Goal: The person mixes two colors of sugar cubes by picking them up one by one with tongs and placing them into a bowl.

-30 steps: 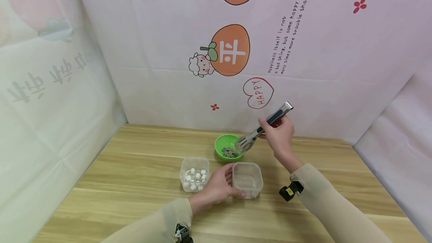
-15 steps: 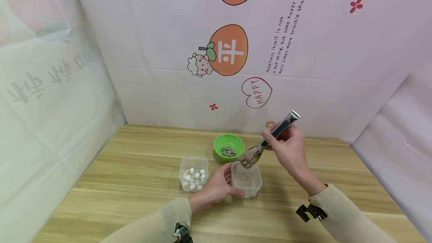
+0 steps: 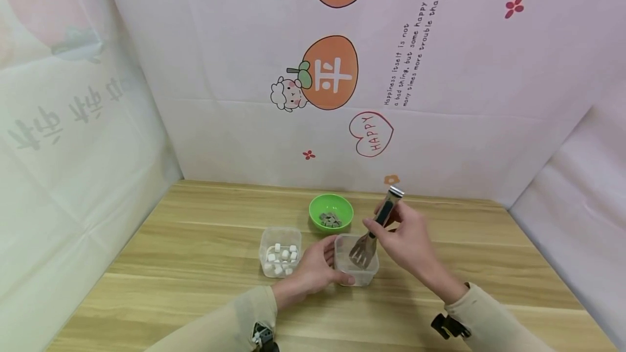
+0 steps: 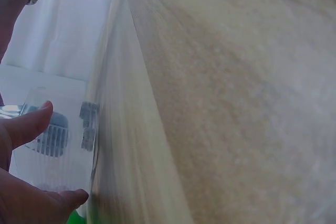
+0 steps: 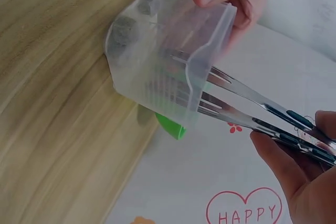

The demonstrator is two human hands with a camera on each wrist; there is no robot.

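Observation:
My left hand (image 3: pixel 313 269) grips the side of a clear square container (image 3: pixel 359 277), its thumb in front and other fingers behind. Metal tongs (image 3: pixel 386 212) are held in my right hand (image 3: pixel 411 240), their slotted ends down inside that container. Through its wall, the right wrist view shows grey pieces (image 5: pixel 125 31) at the bottom, with the tong arms slightly apart above them. Just behind stands a green bowl (image 3: pixel 317 214) with several grey cubes (image 3: pixel 330 219). Whether the tong tips hold anything cannot be told.
A second clear container (image 3: pixel 266 237) with several white cubes (image 3: pixel 285 253) stands left of my left hand. Under everything is a wood-grain table (image 3: pixel 210 232). A printed white sheet (image 3: pixel 235 140) rises at its back edge, with more white sheeting at both sides.
The tongs have moved from the green bowl toward me and down into the clear container, carried by my right hand. My left hand stays on the container.

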